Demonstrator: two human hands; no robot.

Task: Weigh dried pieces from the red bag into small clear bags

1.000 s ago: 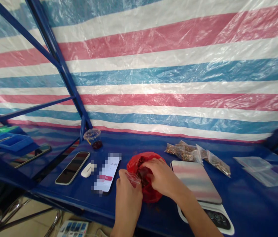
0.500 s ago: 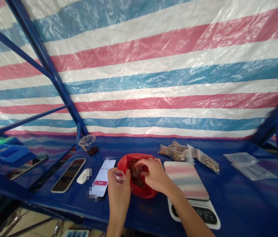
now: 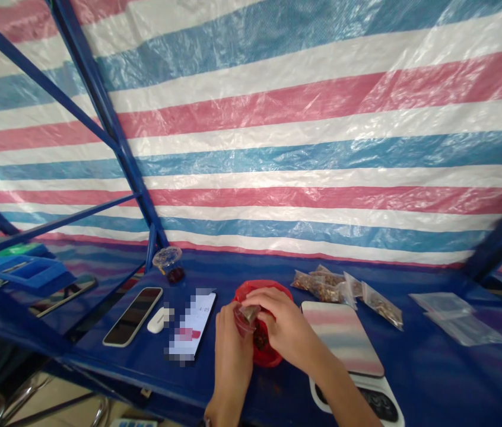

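Note:
My left hand is closed on a small clear plastic bag, its mouth held up at the left side of the red plastic bag. My right hand is closed around a small see-through cup with brownish contents, partly hidden by the fingers. The cup is at the mouth of the clear bag; whether it is inside cannot be made out. Dark reddish-brown dried pieces lie in the open red bag beneath my hands.
Right of the red bag stands a kitchen scale, with several filled zip bags behind it. Flat zip bags lie farther right. On the left are a lit phone, a white case, a dark phone and a lidded cup.
My right hand has lifted the small cup out of the red bag and brought it left to the clear bag. My left hand has moved right, closer to it. The view has shifted slightly.

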